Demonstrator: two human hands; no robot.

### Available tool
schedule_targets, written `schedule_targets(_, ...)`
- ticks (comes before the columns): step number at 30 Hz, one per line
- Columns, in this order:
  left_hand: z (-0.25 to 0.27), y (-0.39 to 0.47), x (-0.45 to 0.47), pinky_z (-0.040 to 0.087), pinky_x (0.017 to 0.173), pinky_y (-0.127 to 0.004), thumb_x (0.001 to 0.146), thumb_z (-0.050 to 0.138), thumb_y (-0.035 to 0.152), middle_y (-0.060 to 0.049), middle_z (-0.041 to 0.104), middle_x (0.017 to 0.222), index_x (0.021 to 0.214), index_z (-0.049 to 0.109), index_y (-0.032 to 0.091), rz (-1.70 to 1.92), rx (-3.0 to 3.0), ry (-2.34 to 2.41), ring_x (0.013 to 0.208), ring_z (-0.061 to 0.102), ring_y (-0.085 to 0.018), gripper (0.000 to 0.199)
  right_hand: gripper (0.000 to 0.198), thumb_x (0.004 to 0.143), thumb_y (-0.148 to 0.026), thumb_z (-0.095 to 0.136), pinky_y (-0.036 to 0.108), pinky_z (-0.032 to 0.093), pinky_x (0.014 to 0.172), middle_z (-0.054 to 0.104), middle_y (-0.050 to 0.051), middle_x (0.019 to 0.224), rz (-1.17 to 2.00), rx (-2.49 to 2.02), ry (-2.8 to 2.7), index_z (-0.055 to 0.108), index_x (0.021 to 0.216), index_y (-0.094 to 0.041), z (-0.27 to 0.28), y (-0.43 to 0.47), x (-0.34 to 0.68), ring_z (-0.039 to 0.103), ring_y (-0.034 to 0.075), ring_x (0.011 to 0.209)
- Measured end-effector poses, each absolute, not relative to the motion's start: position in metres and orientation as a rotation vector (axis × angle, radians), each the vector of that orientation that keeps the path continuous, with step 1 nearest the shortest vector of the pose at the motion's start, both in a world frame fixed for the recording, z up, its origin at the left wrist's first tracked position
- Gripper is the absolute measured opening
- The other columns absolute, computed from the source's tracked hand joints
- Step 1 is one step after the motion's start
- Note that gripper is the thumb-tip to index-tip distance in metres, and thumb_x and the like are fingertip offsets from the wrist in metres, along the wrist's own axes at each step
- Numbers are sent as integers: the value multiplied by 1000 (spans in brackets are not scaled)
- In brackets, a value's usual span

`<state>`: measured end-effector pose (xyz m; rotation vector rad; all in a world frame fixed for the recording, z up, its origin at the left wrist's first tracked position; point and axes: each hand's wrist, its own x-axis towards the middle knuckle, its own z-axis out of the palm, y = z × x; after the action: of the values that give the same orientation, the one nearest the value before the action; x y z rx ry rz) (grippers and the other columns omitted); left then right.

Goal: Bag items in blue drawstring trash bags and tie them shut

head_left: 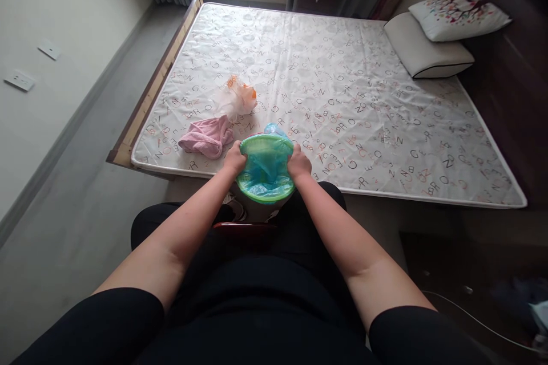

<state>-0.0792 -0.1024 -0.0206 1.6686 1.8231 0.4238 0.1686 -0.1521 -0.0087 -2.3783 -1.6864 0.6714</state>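
Note:
Between my two hands is a round green trash can (265, 198) lined with a thin blue plastic bag (268, 168). My left hand (234, 159) grips its rim on the left side, and my right hand (299, 162) is closed on the rim across from it. Part of the blue bag bulges out beyond the far edge. A crumpled pink cloth (206, 137) lies on the mattress just past my left hand. Behind it rests a clear plastic bag (237, 98) with orange parts. The can's outer wall is mostly hidden from above.
A mattress (363, 102) printed with letters fills the bed ahead, with a wooden footboard (158, 74) at left. Two pillows, one beige (428, 48) and one white (460, 16), lie at the far right. A dark cabinet (449, 274) with a pale cable stands at lower right.

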Motion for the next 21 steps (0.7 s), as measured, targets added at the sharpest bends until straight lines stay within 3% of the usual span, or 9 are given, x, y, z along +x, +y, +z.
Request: schedule_targets(21, -44, -111, -77, 54, 112, -38, 102, 68, 21, -13, 77, 139, 144, 62, 20, 507, 1591, 1775, 127, 72, -30, 43, 47, 115, -42, 39, 41, 56, 93, 75, 20, 135, 710, -2409, -1638, 43, 155, -18, -29, -159, 168, 75, 36, 119)
